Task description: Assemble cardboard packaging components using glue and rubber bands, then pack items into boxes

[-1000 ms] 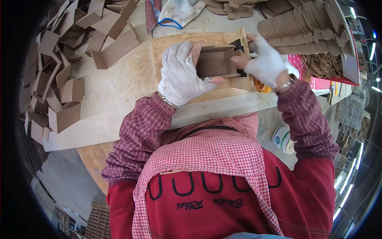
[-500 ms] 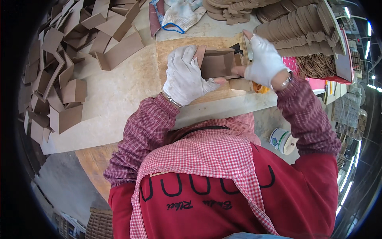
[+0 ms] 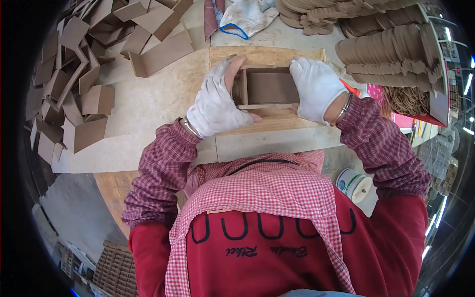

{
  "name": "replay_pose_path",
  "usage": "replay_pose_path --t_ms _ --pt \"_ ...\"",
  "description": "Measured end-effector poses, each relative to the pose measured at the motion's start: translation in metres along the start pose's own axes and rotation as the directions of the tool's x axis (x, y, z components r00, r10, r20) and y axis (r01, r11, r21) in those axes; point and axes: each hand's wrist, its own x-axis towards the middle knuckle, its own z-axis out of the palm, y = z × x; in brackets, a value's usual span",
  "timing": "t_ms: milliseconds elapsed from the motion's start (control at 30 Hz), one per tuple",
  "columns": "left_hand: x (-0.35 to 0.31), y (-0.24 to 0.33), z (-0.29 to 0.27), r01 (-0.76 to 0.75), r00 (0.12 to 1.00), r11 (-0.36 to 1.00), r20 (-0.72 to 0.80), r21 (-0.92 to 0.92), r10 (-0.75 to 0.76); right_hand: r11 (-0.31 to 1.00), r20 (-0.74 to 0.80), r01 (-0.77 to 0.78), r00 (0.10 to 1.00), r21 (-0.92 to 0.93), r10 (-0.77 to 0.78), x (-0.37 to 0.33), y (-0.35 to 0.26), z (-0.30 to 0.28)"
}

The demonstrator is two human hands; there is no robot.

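Note:
A small open-topped box of brown board (image 3: 272,88) sits between my hands over a wooden board (image 3: 277,122) on the table. My left hand (image 3: 216,99), in a white glove with bare fingertips showing, is closed around the box's left end, thumb along the near side. At the opposite end, my right hand (image 3: 318,88), gloved the same way, wraps over the corner. Its fingers hide that end of the box. An inner cross wall shows close to my left fingers.
Folded brown board pieces (image 3: 91,131) lie heaped at the left. Stacked brown curved-edge pieces (image 3: 388,52) stand at the far right, above rubber bands (image 3: 408,101). A white knit glove (image 3: 250,17) lies at the back; a white bucket (image 3: 354,184) stands below the table edge.
My right hand has turned and now clasps the box's right end. My left hand has slid to its left end. The black piece and wooden part beside the box no longer show.

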Motion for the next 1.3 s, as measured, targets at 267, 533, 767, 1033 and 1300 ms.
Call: replay_pose_path --t_ms 267,533,767,1033,1300 --pt "-0.007 -0.037 0.012 -0.03 1.0 0.995 -0.005 0.094 0.03 0.998 -0.118 0.06 0.991 0.016 -0.057 0.0 0.004 0.005" --pt "0.004 -0.02 -0.014 -0.015 1.0 1.0 0.019 -0.024 0.015 0.999 -0.128 0.022 0.992 0.049 -0.015 0.001 0.001 -0.006" --pt "-0.002 0.032 -0.023 0.197 0.961 0.568 0.042 -0.799 -0.273 0.523 -0.011 -0.11 0.975 0.845 0.224 -0.026 -0.014 -0.037" --pt "-0.024 0.065 -0.002 0.229 0.896 0.352 0.056 -0.907 -0.44 0.266 -0.044 -0.039 0.953 0.963 0.301 -0.05 -0.039 -0.012" --pt "-0.027 0.076 0.006 0.262 0.852 0.386 0.024 -0.884 -0.523 0.139 -0.014 -0.043 0.924 0.989 0.383 -0.079 -0.049 -0.01"
